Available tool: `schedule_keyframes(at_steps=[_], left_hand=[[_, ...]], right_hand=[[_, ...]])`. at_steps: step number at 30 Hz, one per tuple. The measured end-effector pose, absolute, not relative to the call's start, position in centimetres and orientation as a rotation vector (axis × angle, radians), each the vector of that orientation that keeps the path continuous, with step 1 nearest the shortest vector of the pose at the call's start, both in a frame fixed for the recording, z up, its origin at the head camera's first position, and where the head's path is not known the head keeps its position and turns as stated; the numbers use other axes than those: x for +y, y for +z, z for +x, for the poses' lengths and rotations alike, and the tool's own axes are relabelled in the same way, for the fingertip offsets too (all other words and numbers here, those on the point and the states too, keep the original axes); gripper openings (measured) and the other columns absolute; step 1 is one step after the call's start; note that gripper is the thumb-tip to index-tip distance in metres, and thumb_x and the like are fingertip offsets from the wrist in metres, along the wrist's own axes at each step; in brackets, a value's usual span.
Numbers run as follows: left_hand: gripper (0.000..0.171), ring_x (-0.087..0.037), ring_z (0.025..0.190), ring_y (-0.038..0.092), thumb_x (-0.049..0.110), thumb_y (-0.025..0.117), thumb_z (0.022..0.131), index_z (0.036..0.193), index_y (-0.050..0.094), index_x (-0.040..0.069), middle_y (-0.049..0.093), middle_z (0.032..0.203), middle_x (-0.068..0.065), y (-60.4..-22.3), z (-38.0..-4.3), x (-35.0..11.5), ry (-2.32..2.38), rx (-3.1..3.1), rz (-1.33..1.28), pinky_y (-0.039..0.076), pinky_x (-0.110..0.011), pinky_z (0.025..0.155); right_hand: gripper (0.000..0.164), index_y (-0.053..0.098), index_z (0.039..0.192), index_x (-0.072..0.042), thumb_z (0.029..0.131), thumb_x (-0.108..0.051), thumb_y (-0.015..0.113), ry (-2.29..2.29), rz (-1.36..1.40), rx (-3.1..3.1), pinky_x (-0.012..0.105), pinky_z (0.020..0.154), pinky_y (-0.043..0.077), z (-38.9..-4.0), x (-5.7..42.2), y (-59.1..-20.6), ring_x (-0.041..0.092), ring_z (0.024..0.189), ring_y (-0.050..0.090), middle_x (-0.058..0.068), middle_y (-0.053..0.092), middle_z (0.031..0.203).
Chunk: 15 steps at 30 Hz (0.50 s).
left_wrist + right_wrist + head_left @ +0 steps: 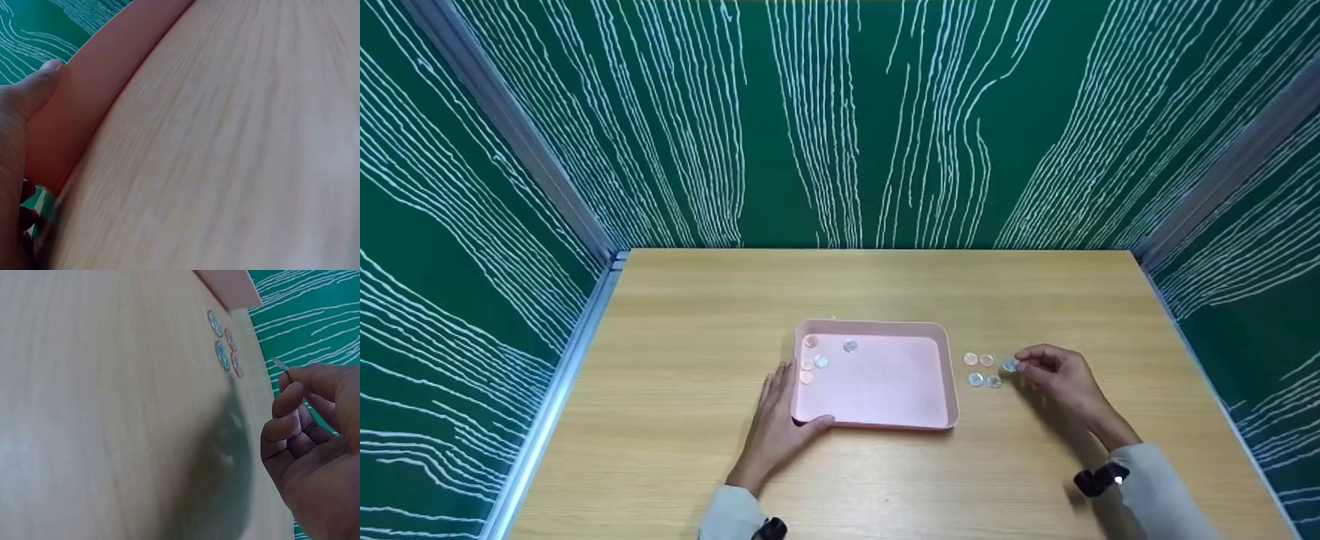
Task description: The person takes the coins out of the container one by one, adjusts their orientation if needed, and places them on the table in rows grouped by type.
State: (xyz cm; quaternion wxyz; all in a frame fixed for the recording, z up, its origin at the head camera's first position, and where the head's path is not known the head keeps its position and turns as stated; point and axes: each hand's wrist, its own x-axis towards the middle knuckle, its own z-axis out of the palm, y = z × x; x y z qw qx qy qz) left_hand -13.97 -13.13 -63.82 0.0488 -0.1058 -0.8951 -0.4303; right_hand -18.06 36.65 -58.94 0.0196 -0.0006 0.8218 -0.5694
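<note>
A pale pink tray [877,427] stands on the wooden table. My left hand [777,429] grips its near left corner, thumb along the front wall and fingers on the left side; the left wrist view shows the thumb [42,84] against the tray's outer wall. Several coins lie inside, copper ones [806,377] along the left and silvery ones [850,346] beside them. To the right of the tray, my right hand [1061,382] pinches a silvery coin [279,364] between thumb and forefinger, raised off the table. Its other fingers are curled.
Two copper coins [970,359] and two silvery coins [976,379] lie flat on the table [697,322] between the tray and my right hand. Green panels [877,150] with white wavy lines rise behind the table and at both sides, with metal rails [547,390] along the edges.
</note>
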Motion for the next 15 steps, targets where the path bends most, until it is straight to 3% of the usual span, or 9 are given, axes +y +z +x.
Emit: schedule_keyframes(at_steps=[15], left_hand=[[0.125, -0.047, 0.167, 0.017, 0.068, 0.086, 0.085, 0.175, 0.026, 0.006, 0.024, 0.179, -0.025, -63.6, -13.7, -13.0, -1.330, -2.785, -0.243, 0.014, -0.062, 0.136]], right_hand=[[0.020, 0.073, 0.122, 0.010, 0.105, 0.000, 0.072, -1.559, 0.013, 2.607, 0.022, 0.059, 0.051, -17.3, 37.9, -59.9, 0.011, 0.074, 0.057, 0.019, 0.073, 0.105]])
